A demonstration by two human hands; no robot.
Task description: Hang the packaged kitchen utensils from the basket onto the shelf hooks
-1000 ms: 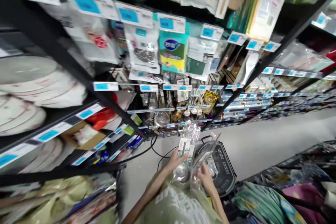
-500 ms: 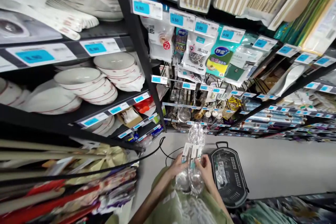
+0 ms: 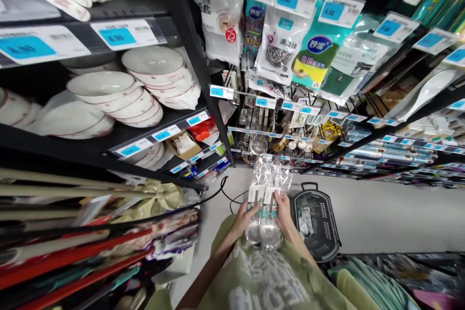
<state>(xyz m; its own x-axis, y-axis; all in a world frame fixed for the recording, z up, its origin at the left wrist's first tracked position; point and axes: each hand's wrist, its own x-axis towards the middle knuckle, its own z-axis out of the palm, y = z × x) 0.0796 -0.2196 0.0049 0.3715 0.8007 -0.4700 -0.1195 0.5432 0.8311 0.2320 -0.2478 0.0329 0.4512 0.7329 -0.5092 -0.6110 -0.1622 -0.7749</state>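
Observation:
Two metal ladles in clear plastic wrap are held side by side in front of my body, round bowls towards me and handles pointing away. My left hand [image 3: 244,219] grips the left ladle [image 3: 253,233] by the side of its wrapper. On the other side, my right hand [image 3: 285,212] is closed on the right ladle [image 3: 271,235], its thumb at the cardboard label. White and teal labels cover the middle of both packs. Glare on the plastic hides whether the bowls are solid or perforated.
A black shopping basket [image 3: 315,223] with a clear packet inside stands on the floor to the right. Bowls [image 3: 105,88] are stacked on the left shelf. Hanging packets [image 3: 279,51] and utensils fill the rack ahead. A black cable [image 3: 214,197] crosses at left.
The view has tilted down and moved closer to the rack. My hands still hold both ladles, which sit slightly higher in view. My right hand's fingers have shifted on the right pack.

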